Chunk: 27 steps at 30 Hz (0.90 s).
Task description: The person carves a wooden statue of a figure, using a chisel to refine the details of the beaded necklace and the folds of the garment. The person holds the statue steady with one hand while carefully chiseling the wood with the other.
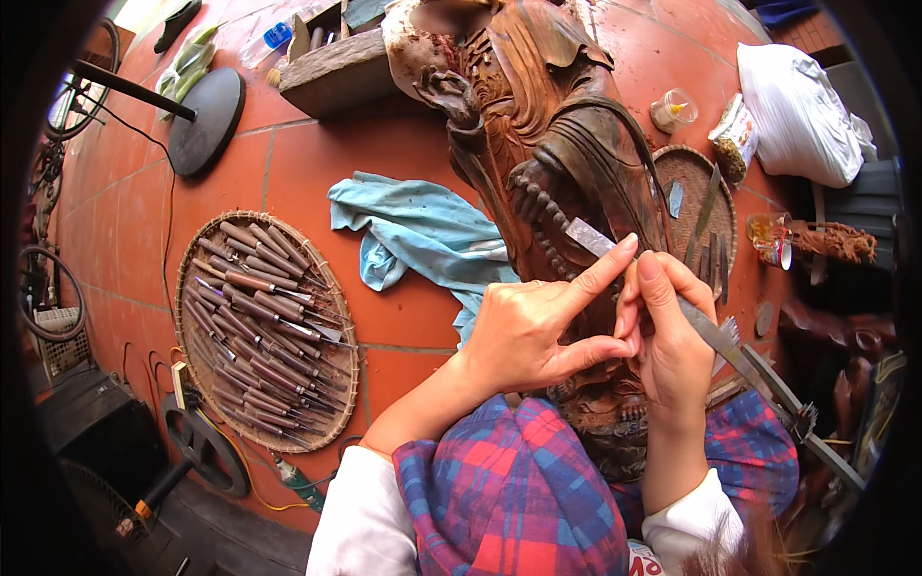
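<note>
Carved wooden statue [576,125] with hand-held finishing tool, seen from above. The flat metal tool [593,238] lies right of centre in the frame, slanting from upper left to lower right, its upper end over the carved bead string [545,209]. The right hand [672,336] grips the tool between thumb and curled fingers. The left hand [523,326] is spread rather than closed, index finger extended to the tool, thumb reaching the right hand's fingers. Left of centre, a light-blue cloth [423,226]; at lower left, a round woven tray [351,370] bearing many wooden-handled tools [264,317].
</note>
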Available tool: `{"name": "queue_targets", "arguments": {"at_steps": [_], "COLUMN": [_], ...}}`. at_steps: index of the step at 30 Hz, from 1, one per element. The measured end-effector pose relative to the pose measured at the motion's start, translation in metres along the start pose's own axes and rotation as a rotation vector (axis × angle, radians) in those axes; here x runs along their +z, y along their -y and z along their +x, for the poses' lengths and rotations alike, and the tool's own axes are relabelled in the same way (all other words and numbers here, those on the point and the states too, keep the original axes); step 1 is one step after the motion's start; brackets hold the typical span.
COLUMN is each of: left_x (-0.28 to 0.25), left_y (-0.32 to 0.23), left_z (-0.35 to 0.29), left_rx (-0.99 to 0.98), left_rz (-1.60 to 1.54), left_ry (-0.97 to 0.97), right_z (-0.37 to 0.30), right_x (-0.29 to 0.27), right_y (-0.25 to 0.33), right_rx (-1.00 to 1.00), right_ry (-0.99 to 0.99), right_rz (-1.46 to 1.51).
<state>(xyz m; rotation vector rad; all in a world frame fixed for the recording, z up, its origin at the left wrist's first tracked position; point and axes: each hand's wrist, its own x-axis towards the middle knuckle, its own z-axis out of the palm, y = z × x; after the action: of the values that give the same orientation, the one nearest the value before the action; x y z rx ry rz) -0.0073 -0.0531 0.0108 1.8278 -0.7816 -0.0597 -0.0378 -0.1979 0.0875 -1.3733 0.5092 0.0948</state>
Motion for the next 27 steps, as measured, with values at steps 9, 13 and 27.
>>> {"name": "queue_targets", "arguments": {"at_steps": [9,13,27], "left_x": [0.001,-0.008,0.003], "left_y": [-0.003,0.0,0.013], "left_z": [0.0,0.002,-0.009], "left_rx": [0.011,-0.028,-0.028], "left_rz": [-0.003,-0.041,-0.119], "left_ry": [-0.002,-0.051,-0.171], "right_z": [-0.002,0.005,0.002], "right_x": [-0.003,0.018,0.023], "right_y": [-0.007,0.004,-0.016], "right_rx": [-0.024,-0.04,-0.382], "right_ry": [-0.038,0.01,0.035], "right_rz": [0.022,0.112,-0.339]}}
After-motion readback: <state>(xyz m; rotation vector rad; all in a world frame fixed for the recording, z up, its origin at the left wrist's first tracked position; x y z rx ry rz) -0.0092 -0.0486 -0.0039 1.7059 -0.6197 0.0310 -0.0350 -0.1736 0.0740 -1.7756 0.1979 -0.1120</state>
